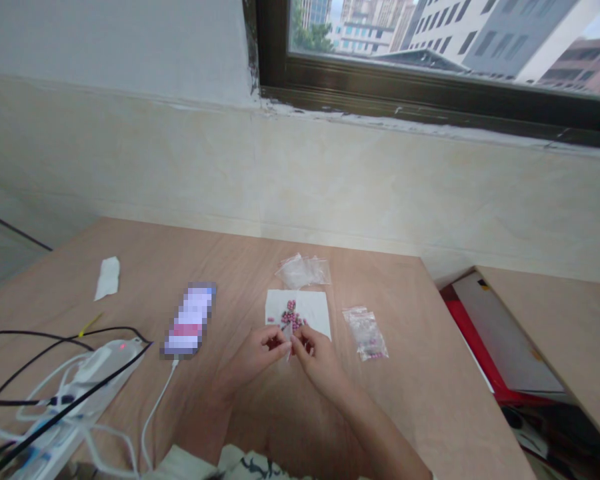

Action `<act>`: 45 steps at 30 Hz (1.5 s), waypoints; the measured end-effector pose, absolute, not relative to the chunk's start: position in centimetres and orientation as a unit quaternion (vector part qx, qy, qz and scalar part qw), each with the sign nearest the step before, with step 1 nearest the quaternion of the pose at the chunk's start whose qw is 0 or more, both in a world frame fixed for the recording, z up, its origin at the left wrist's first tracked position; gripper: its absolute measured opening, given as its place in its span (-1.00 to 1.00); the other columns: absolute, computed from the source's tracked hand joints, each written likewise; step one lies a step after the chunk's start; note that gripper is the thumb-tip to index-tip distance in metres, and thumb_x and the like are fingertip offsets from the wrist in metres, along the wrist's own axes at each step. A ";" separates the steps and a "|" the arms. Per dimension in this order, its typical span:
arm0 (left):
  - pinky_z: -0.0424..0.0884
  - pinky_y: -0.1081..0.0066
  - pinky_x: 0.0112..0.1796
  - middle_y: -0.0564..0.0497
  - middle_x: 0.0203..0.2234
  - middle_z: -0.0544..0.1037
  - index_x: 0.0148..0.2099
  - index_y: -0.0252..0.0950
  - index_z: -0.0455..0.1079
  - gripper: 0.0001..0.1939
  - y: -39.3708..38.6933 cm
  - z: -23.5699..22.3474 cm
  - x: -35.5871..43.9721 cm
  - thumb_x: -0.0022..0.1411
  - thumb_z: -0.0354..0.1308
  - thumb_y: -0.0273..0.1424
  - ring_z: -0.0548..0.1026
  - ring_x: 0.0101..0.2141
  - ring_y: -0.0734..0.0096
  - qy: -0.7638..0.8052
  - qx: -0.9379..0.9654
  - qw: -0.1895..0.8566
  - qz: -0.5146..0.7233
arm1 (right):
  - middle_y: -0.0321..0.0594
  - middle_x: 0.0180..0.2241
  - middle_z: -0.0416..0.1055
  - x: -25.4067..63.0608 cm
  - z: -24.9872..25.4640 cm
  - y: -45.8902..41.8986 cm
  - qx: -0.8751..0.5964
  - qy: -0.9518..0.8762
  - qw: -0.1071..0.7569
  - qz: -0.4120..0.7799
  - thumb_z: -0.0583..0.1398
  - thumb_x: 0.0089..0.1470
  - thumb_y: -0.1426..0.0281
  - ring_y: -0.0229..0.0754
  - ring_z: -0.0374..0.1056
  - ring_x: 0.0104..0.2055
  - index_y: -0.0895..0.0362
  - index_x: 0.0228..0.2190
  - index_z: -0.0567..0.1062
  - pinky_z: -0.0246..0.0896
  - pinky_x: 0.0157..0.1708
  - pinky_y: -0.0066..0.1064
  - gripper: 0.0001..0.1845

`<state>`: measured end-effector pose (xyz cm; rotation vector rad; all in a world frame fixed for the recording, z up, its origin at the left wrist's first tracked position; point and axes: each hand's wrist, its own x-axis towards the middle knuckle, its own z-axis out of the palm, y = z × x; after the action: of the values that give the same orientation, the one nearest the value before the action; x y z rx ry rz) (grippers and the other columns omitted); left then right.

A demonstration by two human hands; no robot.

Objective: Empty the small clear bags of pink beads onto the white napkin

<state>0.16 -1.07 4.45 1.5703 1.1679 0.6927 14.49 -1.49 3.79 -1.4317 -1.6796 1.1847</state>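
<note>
My left hand (257, 355) and my right hand (319, 359) meet at the near edge of a white paper sheet (274, 301). Both are closed in a pinch, thumbs and fingertips almost touching. Between them is a small clear plastic bag (288, 331), gripped from either side; its opening is too small to make out. Just beyond the fingertips, a pile of pink and dark beads (291, 312) lies on the sheet, partly hidden by my hands. Flat clear bags (303, 271) lie behind the paper. To the right are more clear bags (366, 333) with some pink beads inside.
A phone (190, 320) with a blurred screen lies to the left, on a white charging cable (161, 395). A power strip (93, 373) with tangled cords fills the left front. A white tissue (108, 278) lies farther back. Wall and window stand behind the table (410, 413).
</note>
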 end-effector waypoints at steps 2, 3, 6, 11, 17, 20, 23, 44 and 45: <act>0.20 0.52 -0.46 0.12 -0.63 0.29 -0.56 -0.34 0.23 -0.85 -1.1 4.2 0.0 0.02 -0.03 -0.46 0.28 -0.51 0.51 0.497 0.657 0.490 0.285 | -0.35 -0.66 0.17 14.4 3.4 -1.4 -0.546 -0.635 0.313 0.448 0.01 -0.09 0.41 -0.34 0.08 -0.58 0.16 -0.65 0.24 -0.05 -0.59 -0.52 -0.83; 0.18 0.52 -0.48 0.13 -0.64 0.26 -0.58 -0.33 0.20 -0.87 -1.0 3.9 -0.1 -0.01 -0.04 -0.49 0.26 -0.53 0.52 0.514 0.657 0.470 0.289 | -0.36 -0.67 0.14 14.5 3.3 -1.5 -0.554 -0.633 0.314 0.440 0.01 -0.11 0.42 -0.34 0.07 -0.59 0.16 -0.66 0.22 -0.06 -0.59 -0.52 -0.83; 0.14 0.53 -0.54 0.16 -0.67 0.17 -0.61 -0.30 0.12 -0.87 -0.9 3.3 -0.6 -0.09 -0.06 -0.55 0.20 -0.58 0.53 0.582 0.657 0.383 0.288 | -0.37 -0.68 0.11 14.7 2.9 -1.8 -0.586 -0.627 0.313 0.408 0.01 -0.15 0.44 -0.33 0.05 -0.59 0.15 -0.69 0.18 -0.09 -0.60 -0.52 -0.84; 0.27 0.45 -0.37 0.08 -0.51 0.30 -0.45 -0.30 0.22 -0.92 -1.1 3.7 -0.6 -0.09 -0.03 -0.53 0.30 -0.42 0.43 0.568 0.703 0.346 0.253 | -0.36 -0.66 0.14 14.0 2.9 -2.5 -0.566 -0.635 0.315 0.420 0.01 -0.17 0.47 -0.34 0.07 -0.58 0.16 -0.67 0.21 -0.07 -0.59 -0.53 -0.88; 0.10 0.32 0.00 -0.03 -0.12 0.30 -0.10 -0.26 0.19 -0.61 -1.0 4.2 -0.8 -0.03 -0.10 -0.59 0.22 -0.05 0.37 0.475 0.714 0.440 0.265 | -0.38 -0.66 0.11 13.9 3.2 -2.4 -0.565 -0.619 0.325 0.438 0.02 -0.15 0.45 -0.35 0.05 -0.58 0.16 -0.67 0.20 -0.07 -0.58 -0.53 -0.87; 0.12 0.31 -0.01 0.00 -0.18 0.36 -0.17 -0.25 0.25 -0.71 -0.8 4.3 -1.1 0.02 -0.09 -0.55 0.26 -0.07 0.35 0.484 0.700 0.453 0.267 | -0.38 -0.68 0.11 14.5 3.0 -1.9 -0.586 -0.584 0.346 0.443 0.03 -0.13 0.42 -0.35 0.05 -0.58 0.15 -0.68 0.19 -0.08 -0.58 -0.52 -0.83; 0.16 0.30 -0.03 0.00 -0.12 0.33 -0.08 -0.21 0.19 -0.63 -1.0 4.3 -0.9 0.00 0.06 -0.40 0.26 -0.07 0.30 0.476 0.704 0.467 0.244 | -0.37 -0.67 0.15 14.9 2.4 -1.5 -0.580 -0.534 0.379 0.485 0.03 -0.09 0.34 -0.33 0.09 -0.58 0.15 -0.67 0.21 -0.03 -0.57 -0.52 -0.78; 0.17 0.24 -0.10 -0.04 -0.22 0.37 -0.15 -0.25 0.23 -0.62 0.0 0.7 -0.5 -0.09 0.16 -0.40 0.28 -0.13 0.22 0.548 0.742 0.327 0.206 | -0.22 -0.52 0.30 15.8 -2.9 -0.8 -0.628 -0.608 0.366 0.318 0.07 -0.08 0.40 -0.23 0.20 -0.46 0.17 -0.50 0.37 0.09 -0.42 -0.42 -0.89; 0.18 0.24 -0.11 -0.04 -0.22 0.37 -0.15 -0.25 0.24 -0.61 0.1 0.6 -0.3 -0.10 0.17 -0.41 0.28 -0.14 0.22 0.544 0.744 0.329 0.207 | -0.23 -0.51 0.31 15.5 -2.5 -0.8 -0.611 -0.613 0.377 0.331 0.08 -0.08 0.39 -0.24 0.20 -0.45 0.16 -0.49 0.37 0.09 -0.41 -0.42 -0.89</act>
<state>-0.32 0.06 0.56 1.9464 1.4235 0.5410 15.54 -0.84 -2.53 -1.5617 -1.5666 0.8473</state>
